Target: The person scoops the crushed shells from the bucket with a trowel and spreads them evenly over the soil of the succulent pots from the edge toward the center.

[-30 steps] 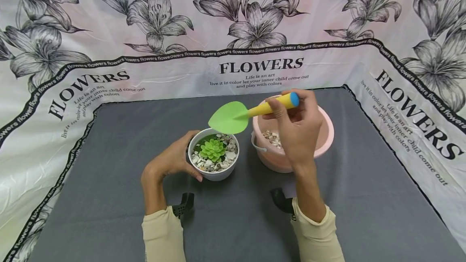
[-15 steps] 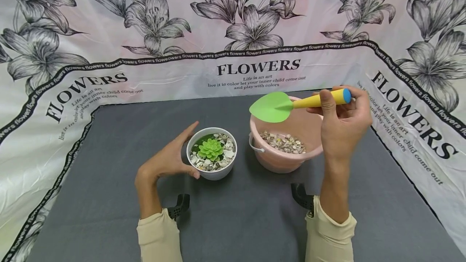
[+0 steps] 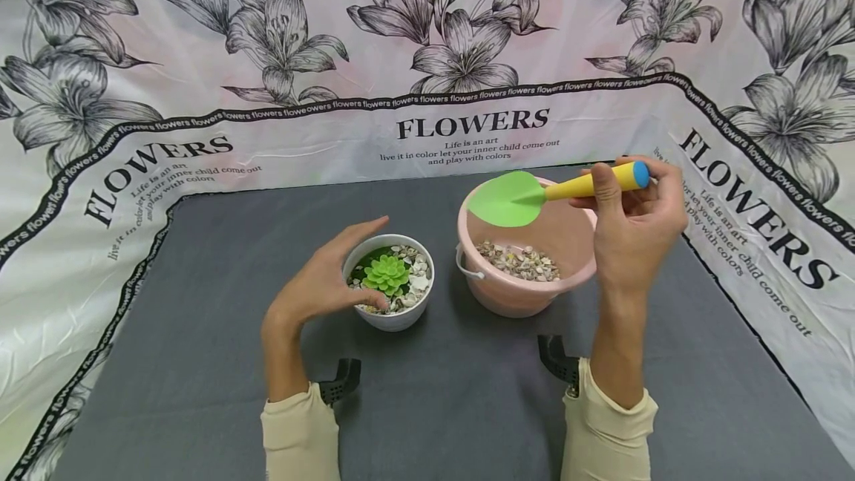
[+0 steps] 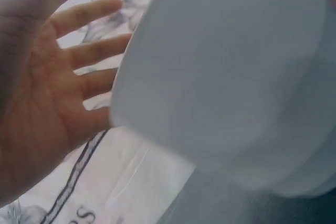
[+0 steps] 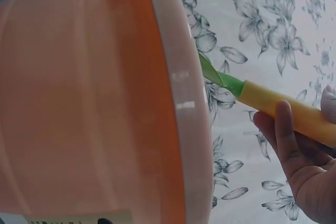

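Note:
A white pot [image 3: 399, 321] holds a green succulent [image 3: 387, 275] ringed by pale stones. My left hand [image 3: 320, 273] is over the pot's left side, thumb and fingers spread apart; in the left wrist view the hand [image 4: 58, 82] shows straight fingers beside the pot [image 4: 226, 87]. My right hand [image 3: 634, 221] grips the yellow handle of a toy trowel [image 3: 510, 199]. Its green blade is above the pink bucket [image 3: 508, 299], and no stones show on it. Inside the bucket lie small stones [image 3: 521, 262]. In the right wrist view, the trowel [image 5: 283, 106] passes behind the bucket rim [image 5: 184, 103].
A dark grey cloth [image 3: 434, 407] covers the table under the pot and bucket. Behind and at both sides rises a white flower-printed sheet [image 3: 474, 58]. The bucket's handle [image 3: 470, 267] hangs on its left side. Each wrist wears a black camera mount [image 3: 341, 382].
The trowel has moved right, from above the pot's edge to above the bucket. My left hand has let go of the pot's side and risen over its left rim.

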Available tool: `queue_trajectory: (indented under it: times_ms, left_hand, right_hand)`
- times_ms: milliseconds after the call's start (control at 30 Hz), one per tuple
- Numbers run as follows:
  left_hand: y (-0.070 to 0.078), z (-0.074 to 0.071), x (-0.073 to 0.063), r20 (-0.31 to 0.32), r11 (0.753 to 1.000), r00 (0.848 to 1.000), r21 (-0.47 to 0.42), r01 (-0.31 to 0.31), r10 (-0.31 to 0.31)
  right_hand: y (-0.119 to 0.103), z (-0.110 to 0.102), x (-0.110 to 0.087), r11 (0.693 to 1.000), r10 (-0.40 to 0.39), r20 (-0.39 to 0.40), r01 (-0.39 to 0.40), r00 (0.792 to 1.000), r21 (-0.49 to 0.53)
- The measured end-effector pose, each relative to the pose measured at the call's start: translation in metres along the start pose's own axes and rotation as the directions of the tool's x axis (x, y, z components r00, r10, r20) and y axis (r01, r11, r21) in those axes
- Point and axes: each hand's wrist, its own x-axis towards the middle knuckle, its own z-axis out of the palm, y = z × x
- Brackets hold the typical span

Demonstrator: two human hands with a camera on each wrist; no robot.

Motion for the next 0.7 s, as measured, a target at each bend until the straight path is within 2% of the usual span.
queue_trajectory:
  times_ms: [133,267,367,433,500,600,633,700]
  left_hand:
    - [0.01,0.01,0.01,-0.071,0.997,0.994,0.01,-0.079,0.08]
    - [0.021,0.023,0.02,-0.158,0.985,0.973,0.013,-0.17,0.17]
    - [0.033,0.034,0.028,-0.179,0.977,0.96,0.03,-0.212,0.214]
    - [0.041,0.042,0.032,-0.168,0.971,0.956,0.044,-0.235,0.239]
    - [0.047,0.049,0.037,-0.159,0.966,0.953,0.066,-0.251,0.259]
    - [0.055,0.06,0.042,-0.149,0.958,0.948,0.098,-0.269,0.281]
    - [0.056,0.064,0.043,-0.149,0.957,0.948,0.107,-0.268,0.282]
    - [0.059,0.07,0.045,-0.153,0.957,0.948,0.126,-0.262,0.28]
  right_hand:
    - [0.0,-0.001,0.001,1.0,0.009,-0.006,-0.009,1.0,-0.01]
    - [0.0,-0.002,0.001,0.998,0.004,0.001,-0.004,1.0,-0.055]
    - [0.001,-0.003,0.001,0.99,-0.009,0.011,0.011,1.0,-0.141]
    - [0.001,-0.004,0.002,0.968,-0.025,0.032,0.032,0.999,-0.249]
    - [0.001,-0.005,0.001,0.919,-0.028,0.066,0.051,0.997,-0.391]
    - [0.001,-0.007,0.0,0.803,-0.012,0.136,0.091,0.991,-0.589]
    - [0.001,-0.008,0.0,0.76,-0.001,0.159,0.104,0.987,-0.641]
    - [0.003,-0.01,-0.001,0.697,0.022,0.204,0.131,0.979,-0.705]
